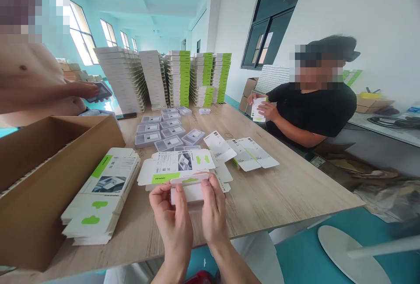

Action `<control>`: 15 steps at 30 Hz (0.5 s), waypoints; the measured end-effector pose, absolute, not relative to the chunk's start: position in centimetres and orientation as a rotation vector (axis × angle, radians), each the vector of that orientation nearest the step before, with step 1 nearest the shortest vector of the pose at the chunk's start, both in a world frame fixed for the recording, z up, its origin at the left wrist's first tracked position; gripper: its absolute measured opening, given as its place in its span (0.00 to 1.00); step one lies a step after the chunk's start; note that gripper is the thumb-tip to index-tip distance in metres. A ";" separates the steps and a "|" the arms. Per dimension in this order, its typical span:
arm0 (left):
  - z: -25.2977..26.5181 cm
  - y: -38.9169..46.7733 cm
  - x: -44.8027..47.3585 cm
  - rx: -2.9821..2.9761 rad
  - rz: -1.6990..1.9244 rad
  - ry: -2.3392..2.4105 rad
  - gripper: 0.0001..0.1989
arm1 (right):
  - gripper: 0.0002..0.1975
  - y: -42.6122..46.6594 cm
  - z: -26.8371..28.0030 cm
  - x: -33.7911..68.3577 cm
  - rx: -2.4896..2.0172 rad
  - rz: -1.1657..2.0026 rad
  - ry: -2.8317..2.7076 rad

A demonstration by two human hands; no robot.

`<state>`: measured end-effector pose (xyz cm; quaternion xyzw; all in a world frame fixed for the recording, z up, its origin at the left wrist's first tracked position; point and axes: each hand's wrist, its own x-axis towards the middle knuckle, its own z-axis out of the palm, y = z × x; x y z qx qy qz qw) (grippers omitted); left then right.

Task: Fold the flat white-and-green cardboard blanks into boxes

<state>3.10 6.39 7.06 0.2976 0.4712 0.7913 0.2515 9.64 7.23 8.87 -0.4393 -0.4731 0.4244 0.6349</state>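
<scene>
Near the table's front edge, a small white carton [187, 193] with a green-marked hanging tab sits between my two hands. My left hand [173, 214] grips its left end, thumb on the near face. My right hand [213, 209] closes on the right end in the same way. Just beyond lie flat printed cartons [170, 166] in white and green, overlapping one another. Several clear plastic cases [169, 143] with labelled contents stand in rows farther back. To the left is a stack of flattened cartons [110, 183]. The carton's underside is hidden from me.
An open cardboard box [65, 174] stands at the table's left edge. Tall stacks of white and green cartons [179, 78] line the back. Across the right side, a seated person [308, 109] holds a carton; another person [36, 78] on the left holds a clear case.
</scene>
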 end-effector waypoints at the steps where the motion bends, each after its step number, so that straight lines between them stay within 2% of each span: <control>1: 6.9 6.5 3.0 0.826 2.154 1.287 0.26 | 0.15 7.3 8.8 9.6 -1.004 0.958 -1.079; 6: 5.9 6.9 2.4 0.843 2.130 1.323 0.27 | 0.14 7.5 8.9 10.0 -0.978 0.986 -1.095; 11: 6.1 6.5 1.5 0.949 1.878 1.257 0.23 | 0.14 7.2 8.3 10.3 -0.948 1.021 -1.123; 15: 6.7 6.3 1.3 0.962 1.810 1.238 0.22 | 0.17 6.9 7.3 10.0 -0.892 1.053 -1.090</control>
